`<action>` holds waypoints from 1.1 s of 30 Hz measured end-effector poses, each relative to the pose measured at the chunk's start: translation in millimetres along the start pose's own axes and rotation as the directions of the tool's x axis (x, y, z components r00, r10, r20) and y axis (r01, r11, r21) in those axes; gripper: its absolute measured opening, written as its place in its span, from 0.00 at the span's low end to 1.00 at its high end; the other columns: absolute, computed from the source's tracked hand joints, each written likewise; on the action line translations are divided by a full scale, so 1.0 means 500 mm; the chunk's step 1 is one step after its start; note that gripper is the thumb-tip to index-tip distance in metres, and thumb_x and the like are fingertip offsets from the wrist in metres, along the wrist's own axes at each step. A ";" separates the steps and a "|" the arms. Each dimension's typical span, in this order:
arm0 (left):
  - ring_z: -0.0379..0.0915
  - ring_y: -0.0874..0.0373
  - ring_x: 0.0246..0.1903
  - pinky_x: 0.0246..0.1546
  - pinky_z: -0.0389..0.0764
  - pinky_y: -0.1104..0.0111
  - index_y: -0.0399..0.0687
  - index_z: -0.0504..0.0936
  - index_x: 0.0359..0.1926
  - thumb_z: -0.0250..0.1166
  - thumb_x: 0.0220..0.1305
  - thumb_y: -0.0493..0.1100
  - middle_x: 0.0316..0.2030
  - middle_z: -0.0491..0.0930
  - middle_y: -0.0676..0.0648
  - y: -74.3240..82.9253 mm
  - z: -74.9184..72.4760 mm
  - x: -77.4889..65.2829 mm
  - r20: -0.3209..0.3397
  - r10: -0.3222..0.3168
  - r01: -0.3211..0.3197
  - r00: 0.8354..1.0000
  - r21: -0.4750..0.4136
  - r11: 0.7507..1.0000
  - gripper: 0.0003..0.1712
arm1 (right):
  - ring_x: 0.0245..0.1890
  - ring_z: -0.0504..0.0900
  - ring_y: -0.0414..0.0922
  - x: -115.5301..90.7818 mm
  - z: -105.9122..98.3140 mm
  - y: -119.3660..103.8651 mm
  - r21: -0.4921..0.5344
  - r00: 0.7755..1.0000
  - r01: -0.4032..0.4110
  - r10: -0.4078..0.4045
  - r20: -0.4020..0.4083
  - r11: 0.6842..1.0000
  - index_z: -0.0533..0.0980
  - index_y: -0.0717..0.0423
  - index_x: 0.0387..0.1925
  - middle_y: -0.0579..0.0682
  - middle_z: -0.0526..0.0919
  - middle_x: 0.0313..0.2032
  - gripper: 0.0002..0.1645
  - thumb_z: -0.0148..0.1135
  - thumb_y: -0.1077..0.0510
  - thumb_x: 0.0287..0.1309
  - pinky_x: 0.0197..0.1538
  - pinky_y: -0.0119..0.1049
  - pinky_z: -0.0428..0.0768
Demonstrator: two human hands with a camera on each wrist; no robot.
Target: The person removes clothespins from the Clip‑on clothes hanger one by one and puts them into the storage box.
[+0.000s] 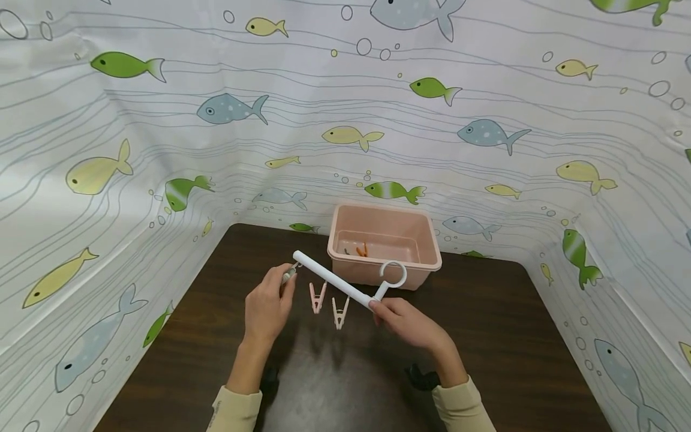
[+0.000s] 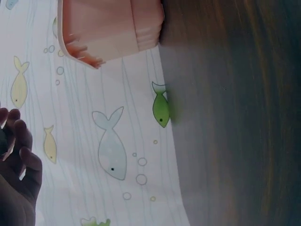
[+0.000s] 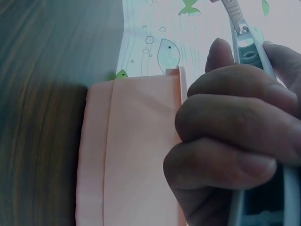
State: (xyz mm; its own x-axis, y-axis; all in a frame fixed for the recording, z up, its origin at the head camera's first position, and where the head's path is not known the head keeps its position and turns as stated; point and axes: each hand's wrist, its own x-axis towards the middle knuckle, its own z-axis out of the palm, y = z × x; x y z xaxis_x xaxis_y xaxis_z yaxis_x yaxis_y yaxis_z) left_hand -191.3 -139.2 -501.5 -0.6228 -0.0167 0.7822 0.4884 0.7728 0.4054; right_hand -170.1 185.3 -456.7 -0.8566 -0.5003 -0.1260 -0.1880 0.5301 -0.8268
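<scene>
A white clip hanger (image 1: 332, 278) with a round hook (image 1: 394, 274) is held in the air at a slant. My right hand (image 1: 410, 324) grips its lower right end near the hook, fingers curled round the bar in the right wrist view. Two pink clothespins (image 1: 317, 298) hang from the bar between the hands. At the bar's upper left end, my left hand (image 1: 268, 303) pinches a light grey clothespin (image 1: 289, 274) between thumb and fingers. Only part of the left hand shows at the edge of the left wrist view, with the clothespin out of sight there.
Behind the hanger stands a pink plastic bin (image 1: 384, 264) with several small orange and dark pieces (image 1: 362, 250) inside. The dark wooden table (image 1: 486, 336) is enclosed by a white fish-print sheet (image 1: 302, 78) at the back and both sides.
</scene>
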 end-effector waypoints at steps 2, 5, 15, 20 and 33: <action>0.71 0.58 0.19 0.19 0.72 0.63 0.42 0.81 0.56 0.71 0.73 0.38 0.35 0.83 0.45 0.001 0.000 0.000 0.014 -0.009 0.009 1.000 0.001 1.000 0.14 | 0.19 0.62 0.38 -0.001 -0.002 0.000 0.009 1.000 -0.001 0.001 -0.005 1.000 0.80 0.54 0.36 0.43 0.67 0.20 0.28 0.47 0.40 0.86 0.24 0.33 0.62; 0.71 0.57 0.18 0.19 0.73 0.61 0.41 0.81 0.57 0.69 0.75 0.39 0.37 0.85 0.44 0.004 0.001 0.000 0.032 -0.025 0.025 0.999 0.007 1.000 0.14 | 0.19 0.62 0.38 -0.003 -0.003 0.001 0.009 1.000 0.000 0.000 -0.010 1.000 0.80 0.54 0.36 0.43 0.67 0.20 0.28 0.48 0.40 0.85 0.24 0.33 0.61; 0.70 0.54 0.18 0.18 0.73 0.57 0.41 0.79 0.59 0.64 0.80 0.41 0.38 0.86 0.42 0.013 0.009 0.007 0.110 -0.101 0.101 0.989 0.005 0.995 0.13 | 0.19 0.61 0.38 -0.015 -0.012 0.015 0.040 0.999 -0.023 0.024 -0.028 0.999 0.80 0.55 0.39 0.43 0.66 0.20 0.27 0.48 0.40 0.86 0.24 0.34 0.62; 0.70 0.53 0.21 0.21 0.71 0.59 0.44 0.76 0.63 0.57 0.85 0.47 0.33 0.82 0.45 0.017 0.019 0.019 0.225 -0.219 0.221 0.950 0.013 0.975 0.15 | 0.18 0.60 0.38 -0.020 -0.017 0.021 0.047 0.994 -0.034 0.038 -0.100 0.998 0.80 0.53 0.38 0.43 0.66 0.20 0.27 0.50 0.37 0.84 0.23 0.34 0.61; 0.83 0.41 0.37 0.36 0.81 0.45 0.47 0.74 0.67 0.37 0.89 0.61 0.46 0.86 0.42 0.029 0.046 0.095 0.334 -0.284 0.302 0.899 -0.002 0.953 0.30 | 0.18 0.59 0.37 -0.031 -0.020 0.018 0.050 0.991 -0.011 0.018 -0.134 0.999 0.80 0.56 0.38 0.44 0.66 0.20 0.25 0.52 0.42 0.84 0.23 0.33 0.60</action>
State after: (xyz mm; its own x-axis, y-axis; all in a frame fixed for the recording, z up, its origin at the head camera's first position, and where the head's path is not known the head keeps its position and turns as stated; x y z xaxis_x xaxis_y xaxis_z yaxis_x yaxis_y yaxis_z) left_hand -227.9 -114.3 -469.5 -0.9023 -0.0226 0.4305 0.2792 0.7303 0.6234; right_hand -163.5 204.7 -456.7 -0.9166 -0.3943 -0.0661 -0.1540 0.5007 -0.8518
